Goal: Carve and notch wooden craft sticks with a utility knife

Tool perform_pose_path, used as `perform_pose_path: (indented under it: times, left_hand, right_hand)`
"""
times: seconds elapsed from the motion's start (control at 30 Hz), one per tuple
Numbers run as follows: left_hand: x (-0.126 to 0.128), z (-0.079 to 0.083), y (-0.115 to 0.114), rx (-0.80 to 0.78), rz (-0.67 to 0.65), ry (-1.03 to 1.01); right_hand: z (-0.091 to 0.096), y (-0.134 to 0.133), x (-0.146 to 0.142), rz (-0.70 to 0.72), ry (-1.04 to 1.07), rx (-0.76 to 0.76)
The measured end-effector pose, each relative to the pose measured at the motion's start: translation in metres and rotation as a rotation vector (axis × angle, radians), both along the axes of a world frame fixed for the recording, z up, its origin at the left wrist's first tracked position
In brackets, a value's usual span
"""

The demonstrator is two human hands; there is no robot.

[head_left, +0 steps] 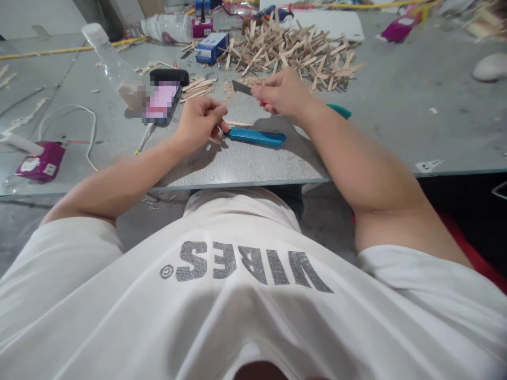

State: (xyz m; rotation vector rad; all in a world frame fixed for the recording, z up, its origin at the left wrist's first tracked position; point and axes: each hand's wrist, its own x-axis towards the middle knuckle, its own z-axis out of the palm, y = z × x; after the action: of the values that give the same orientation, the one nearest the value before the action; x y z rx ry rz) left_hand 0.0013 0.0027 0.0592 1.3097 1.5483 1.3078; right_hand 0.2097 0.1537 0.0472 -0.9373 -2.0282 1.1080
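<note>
My left hand (201,120) is closed in a pinch on a thin wooden stick (227,98), its end poking up past the fingertips. To its right, my right hand (283,94) grips a knife (242,88). The grey blade points left toward the stick, apart from it as far as I can see, and a bit of red shows at the handle. Below both hands lies a blue utility knife (257,137), its left end by my left fingers. Another wooden stick (237,124) rests just above it. Small wood chips (253,80) are scattered beyond the blade.
A heap of wooden sticks (293,50) fills the back middle, beside a blue box (212,48). More flat sticks (198,88) lie near a phone (162,100) and a clear bottle (114,68). A green handle (339,111) shows behind my right forearm. The table's front edge (245,183) is near my body.
</note>
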Motion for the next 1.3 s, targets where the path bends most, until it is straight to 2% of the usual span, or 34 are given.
perform_pose_path:
  times: [0.17,0.27,0.37,0.47,0.57,0.63,0.7,0.8,1.0,1.3]
  left_hand:
    - [0.001,0.007,-0.003,-0.032,0.024,-0.015]
    - [-0.001,0.006,-0.005,-0.019,-0.006,-0.017]
    - [-0.007,-0.002,-0.002,0.03,-0.061,0.022]
    - [-0.014,-0.013,0.005,0.095,-0.062,0.088]
    - [-0.017,-0.021,0.009,0.145,-0.076,0.149]
    - [-0.018,-0.023,0.01,0.151,-0.085,0.179]
    - [-0.017,-0.023,0.008,0.138,-0.084,0.195]
    - [-0.017,-0.022,0.007,0.118,-0.075,0.194]
    - [-0.013,-0.011,0.002,0.087,-0.071,0.164]
    - [-0.004,-0.003,-0.005,0.085,-0.051,0.116]
  right_hand:
    - [-0.008,0.025,0.012,0.049,-0.055,-0.022]
    - [-0.02,0.04,0.01,0.032,-0.212,0.094]
    - [-0.029,0.044,0.004,-0.024,-0.328,0.219]
    - [-0.025,0.033,0.001,-0.07,-0.323,0.298]
    - [-0.01,0.009,-0.001,-0.056,-0.106,0.387]
    - [0.0,-0.01,-0.004,0.101,0.075,0.309]
    - [0.008,-0.027,-0.008,0.191,0.122,0.23]
    - [0.014,-0.044,-0.011,0.194,0.255,0.138]
    - [0.014,-0.05,-0.009,0.093,0.117,0.261]
    - [0.015,-0.057,-0.011,0.073,0.057,0.196]
